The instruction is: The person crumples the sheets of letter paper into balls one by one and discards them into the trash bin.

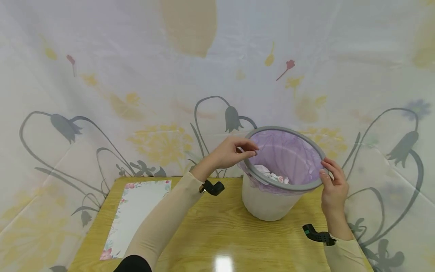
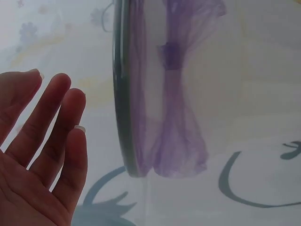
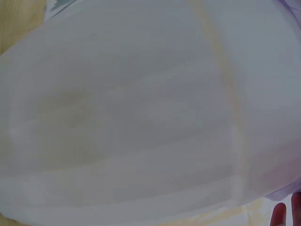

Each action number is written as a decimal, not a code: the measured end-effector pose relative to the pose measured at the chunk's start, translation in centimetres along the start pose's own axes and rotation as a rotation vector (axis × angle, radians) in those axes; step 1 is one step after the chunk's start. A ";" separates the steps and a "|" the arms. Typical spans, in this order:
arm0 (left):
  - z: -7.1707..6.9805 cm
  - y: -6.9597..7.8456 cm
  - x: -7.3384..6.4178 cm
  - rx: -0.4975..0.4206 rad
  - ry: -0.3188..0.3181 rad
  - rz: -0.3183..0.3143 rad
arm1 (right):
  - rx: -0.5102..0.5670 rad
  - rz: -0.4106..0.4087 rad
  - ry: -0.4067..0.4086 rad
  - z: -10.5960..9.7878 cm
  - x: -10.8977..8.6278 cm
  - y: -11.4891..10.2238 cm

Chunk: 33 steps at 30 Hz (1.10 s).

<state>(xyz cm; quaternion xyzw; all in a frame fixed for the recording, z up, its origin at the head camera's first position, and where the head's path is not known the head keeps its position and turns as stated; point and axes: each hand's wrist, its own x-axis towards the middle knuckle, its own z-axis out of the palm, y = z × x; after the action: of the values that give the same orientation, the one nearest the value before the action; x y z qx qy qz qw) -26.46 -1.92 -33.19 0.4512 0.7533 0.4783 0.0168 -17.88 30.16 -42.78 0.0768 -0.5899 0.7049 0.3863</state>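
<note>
A white trash bin [image 1: 268, 206] with a grey rim ring [image 1: 285, 130] stands at the back right of the table, its mouth tipped toward me. A purple bag [image 1: 289, 151] lines it, and crumpled paper [image 1: 272, 175] lies inside. My right hand [image 1: 334, 187] grips the rim on the right; in the right wrist view the bin's wall [image 3: 141, 113] fills most of the picture. At the left of the rim is my left hand [image 1: 234, 151], its fingers loosely bent and holding nothing. The left wrist view shows the bag's gathered, knotted part [image 2: 174, 108] outside the rim.
A white sheet with a floral border [image 1: 139, 211] lies on the left of the wooden table [image 1: 210, 226], partly behind my left sleeve. Behind the table hangs a flower-printed cloth [image 1: 153, 94].
</note>
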 end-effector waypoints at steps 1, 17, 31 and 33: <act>0.0 -0.2 -0.7 -0.003 0.013 0.008 | 0.006 -0.003 -0.005 0.1 0.0 0.1; 2.5 -4.8 -15.4 -0.159 0.316 -0.227 | -0.006 -0.007 0.005 -0.2 -0.1 0.5; 7.9 -9.1 -27.8 -0.235 0.724 -0.638 | 0.094 -0.032 0.029 -0.1 -0.4 1.1; 8.0 -9.4 -29.2 -0.182 0.783 -0.692 | 0.117 -0.021 0.035 0.0 -0.6 1.1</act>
<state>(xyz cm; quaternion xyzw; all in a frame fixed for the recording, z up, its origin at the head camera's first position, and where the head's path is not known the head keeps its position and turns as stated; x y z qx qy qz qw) -11.74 -17.88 -56.32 -0.0393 0.7634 0.6410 -0.0696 -18.22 29.87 -43.97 0.0930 -0.5399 0.7354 0.3989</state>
